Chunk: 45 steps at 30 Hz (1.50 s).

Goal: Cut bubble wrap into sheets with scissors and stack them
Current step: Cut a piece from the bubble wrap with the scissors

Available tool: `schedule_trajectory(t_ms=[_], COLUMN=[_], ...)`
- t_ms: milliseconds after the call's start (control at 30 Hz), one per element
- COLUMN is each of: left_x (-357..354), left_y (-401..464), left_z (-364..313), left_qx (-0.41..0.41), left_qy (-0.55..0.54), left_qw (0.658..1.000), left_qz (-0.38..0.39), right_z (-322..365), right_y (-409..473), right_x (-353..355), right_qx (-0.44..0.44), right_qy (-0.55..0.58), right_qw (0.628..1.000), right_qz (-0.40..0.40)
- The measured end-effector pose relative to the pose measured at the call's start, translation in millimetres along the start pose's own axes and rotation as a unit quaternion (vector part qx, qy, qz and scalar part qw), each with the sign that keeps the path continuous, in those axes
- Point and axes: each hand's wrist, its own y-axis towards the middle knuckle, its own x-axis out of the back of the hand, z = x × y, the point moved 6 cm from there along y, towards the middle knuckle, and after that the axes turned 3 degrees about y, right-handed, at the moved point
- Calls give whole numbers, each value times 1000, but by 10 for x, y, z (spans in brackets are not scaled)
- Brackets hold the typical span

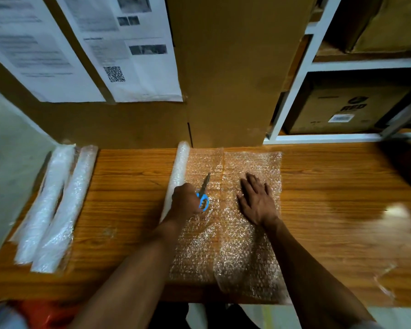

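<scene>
- Blue-handled scissors point(204, 193) gripped in the left hand point(184, 201), fingers closed through the loops, blades pointing toward the far edge of the bench point(133, 176) and resting on the bubble wrap just beside the roll.
- Blades apparently near-closed; cannot tell whether bearing on a cut line or merely lying on the wrap.
- Right hand point(258, 200) open and flat, palm down, fingers spread on the unrolled bubble wrap sheet point(247, 245); judged a hold-down, keeping the film taut and still so the blades can run straight.
- Scissors and flat hand near each other, a strip of wrap between them; likely cut line lies in that strip, running from the near edge of the bench to the far edge.
- Working roll of bubble wrap point(179, 172) touching the left hand on its outer side, lying lengthwise from far edge toward near edge, unrolled length spreading rightward from it across the middle of the bench.
- A seam or overlap visible down the middle of the spread film, suggesting a layer already lying over or under another; cannot tell which.
- Near end of the sheet reaching the near edge of the bench and slightly overhanging it.
- Two spare rolls point(55, 205) side by side at the left end of the bench, well apart from both hands, probably parked as reserve stock out of the cutting path.
- Cardboard box point(233, 74) standing at the far edge behind the wrap; printed papers point(119, 46) fixed to cardboard at the far left; shelving point(294, 91) with cartons at the far right.
- Right end of the bench bare wood, a fair spot for stacking cut sheets.
</scene>
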Motion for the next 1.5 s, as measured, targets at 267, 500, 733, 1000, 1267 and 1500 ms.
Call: schedule_trajectory(t_ms=[267, 500, 733, 1000, 1267, 1500], left_x=[5, 46, -10, -505, -750, -742], left_y=[-134, -170, -281, -415, -619, -600], left_z=[0, -86, -225, -595, -561, -659], left_qx=[28, 9, -60, -227, -249, -233], left_qy=[86, 151, 170, 71, 141, 102], left_qw=[994, 985, 979, 971, 957, 966], left_qz=[-59, -80, -92, -13, -40, -48], right_z=[-136, -52, -21, -169, -250, -356], right_y=[-333, -499, -653, -956, -1294, -1287], right_x=[-145, -171, -124, 122, 278, 263], right_qx=[-19, -30, -49, -181, -117, -118], right_qy=[-17, -21, 17, 31, 27, 35], right_qw=[1000, 999, 998, 981, 985, 987], right_qz=[0, -3, -22, -67, -123, -99])
